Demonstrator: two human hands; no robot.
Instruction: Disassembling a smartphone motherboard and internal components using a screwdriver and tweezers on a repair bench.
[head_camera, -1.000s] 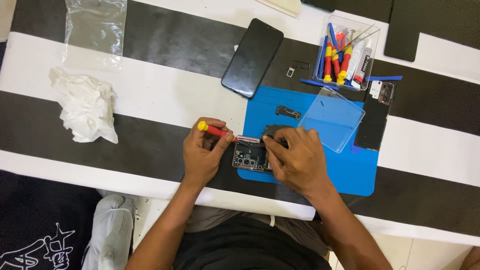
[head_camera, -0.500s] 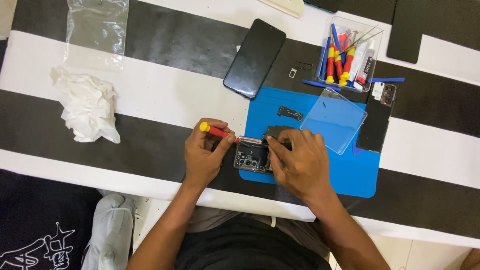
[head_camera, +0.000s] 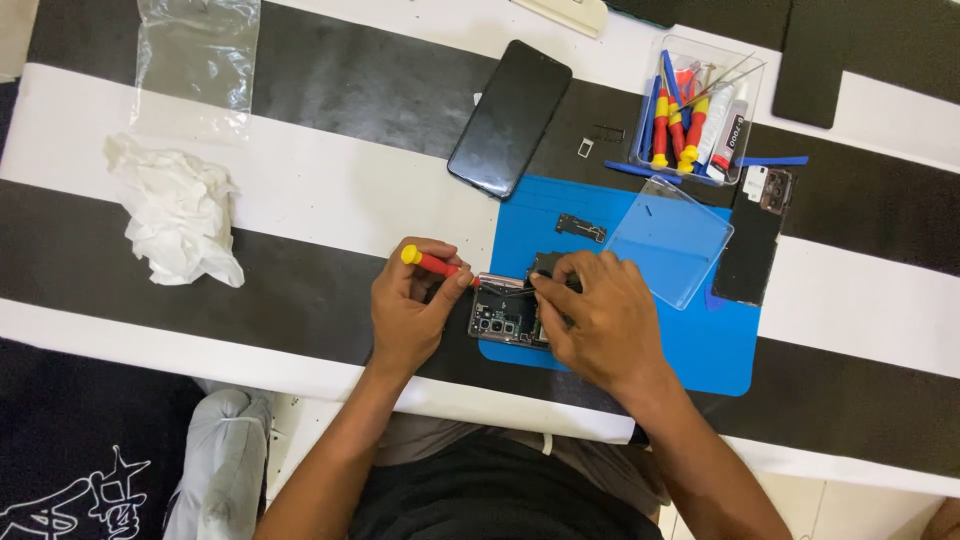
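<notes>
- Opened phone (head_camera: 505, 318) lies just below the middle of the frame, half on the blue mat (head_camera: 720, 340) and half on a dark stripe of the striped table (head_camera: 320, 190). Its long side seems to run left to right, but the hands hide much of it.
- Both hands sit right on the phone. The left hand (head_camera: 408, 312) is at its left end and the right hand (head_camera: 600, 322) covers its right part, so neither is farther away.
- The left hand pinches a small red screwdriver (head_camera: 432, 263) with a yellow cap. The tool points right, toward the top edge of the phone.
- The right hand is curled, and its fingertips press down on a small dark part (head_camera: 548, 266) at the phone's top edge.
- A little farther up the mat lie a tiny dark piece (head_camera: 581, 227) and a clear plastic lid (head_camera: 668, 241).
- Right of the lid lies a dark back cover (head_camera: 752, 235).
- At the left of the frame sits a crumpled white tissue (head_camera: 175, 210).
- Farther up, near the top middle, rests a black screen panel (head_camera: 510, 118).
- In the upper right stands a clear tool box (head_camera: 697, 105) full of red, yellow and blue tools.
- In the upper left lies a clear plastic bag (head_camera: 197, 62).
</notes>
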